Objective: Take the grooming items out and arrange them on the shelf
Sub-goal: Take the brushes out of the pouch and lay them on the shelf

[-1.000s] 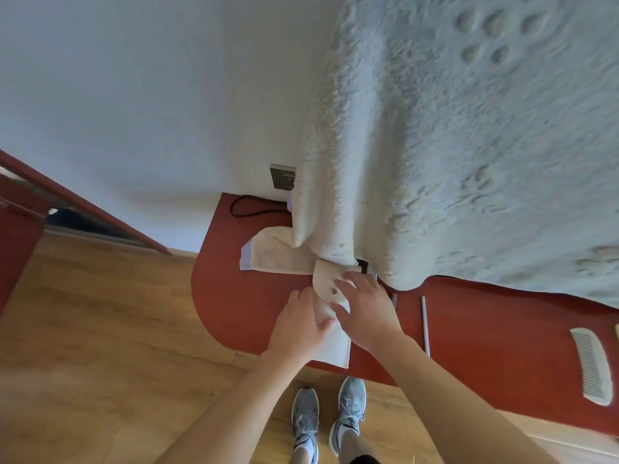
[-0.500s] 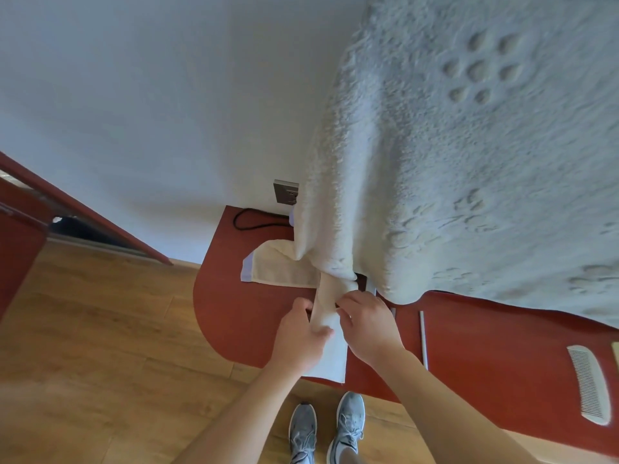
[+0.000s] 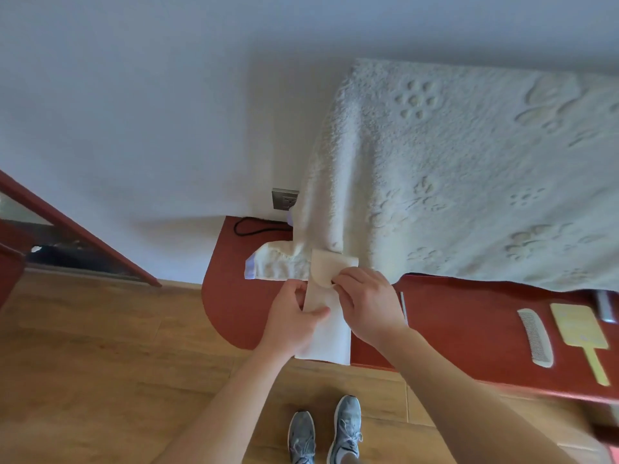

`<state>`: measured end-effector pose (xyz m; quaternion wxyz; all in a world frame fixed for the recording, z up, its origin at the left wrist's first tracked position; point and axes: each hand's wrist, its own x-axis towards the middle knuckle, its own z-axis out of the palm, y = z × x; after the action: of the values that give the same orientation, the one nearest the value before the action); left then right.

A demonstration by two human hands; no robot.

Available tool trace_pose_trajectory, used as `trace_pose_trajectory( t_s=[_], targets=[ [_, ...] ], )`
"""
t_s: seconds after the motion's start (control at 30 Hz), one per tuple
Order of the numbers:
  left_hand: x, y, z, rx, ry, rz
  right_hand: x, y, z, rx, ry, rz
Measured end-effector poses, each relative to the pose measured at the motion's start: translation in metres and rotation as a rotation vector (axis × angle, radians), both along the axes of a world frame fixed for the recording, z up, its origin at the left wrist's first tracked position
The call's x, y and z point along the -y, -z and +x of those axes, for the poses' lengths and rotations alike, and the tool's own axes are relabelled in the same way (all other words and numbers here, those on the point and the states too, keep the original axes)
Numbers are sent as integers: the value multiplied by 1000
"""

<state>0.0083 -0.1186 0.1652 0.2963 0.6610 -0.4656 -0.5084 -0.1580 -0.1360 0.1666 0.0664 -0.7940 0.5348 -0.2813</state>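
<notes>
The cream pouch [image 3: 330,339] lies at the front edge of the red shelf [image 3: 469,329], just below a hanging white towel [image 3: 469,179]; the left hand [image 3: 291,326] grips its left side, fingers curled round it, thumb on top; the right hand [image 3: 368,306] pinches its flap; well to the right lie a white comb [image 3: 536,336] and a yellow paddle [image 3: 579,329].

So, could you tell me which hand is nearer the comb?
Right. The right hand, at the pouch, is apart from the comb; the left hand is beyond it, farther off.
</notes>
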Motion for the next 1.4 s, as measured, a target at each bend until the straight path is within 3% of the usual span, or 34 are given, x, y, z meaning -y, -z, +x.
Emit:
trace_pose_trajectory(
  t_s=[0.3, 0.7, 1.4],
  targets=[
    [-15, -59, -20, -107, 108, -79, -31, -65, -23, -26, 106, -141],
    [-50, -103, -83, -144, 119, -93, -64, -99, -84, 19, 134, -187],
    [-75, -114, -123, -141, 134, -116, -43, -148, -149, 172, 197, -228]
  ],
)
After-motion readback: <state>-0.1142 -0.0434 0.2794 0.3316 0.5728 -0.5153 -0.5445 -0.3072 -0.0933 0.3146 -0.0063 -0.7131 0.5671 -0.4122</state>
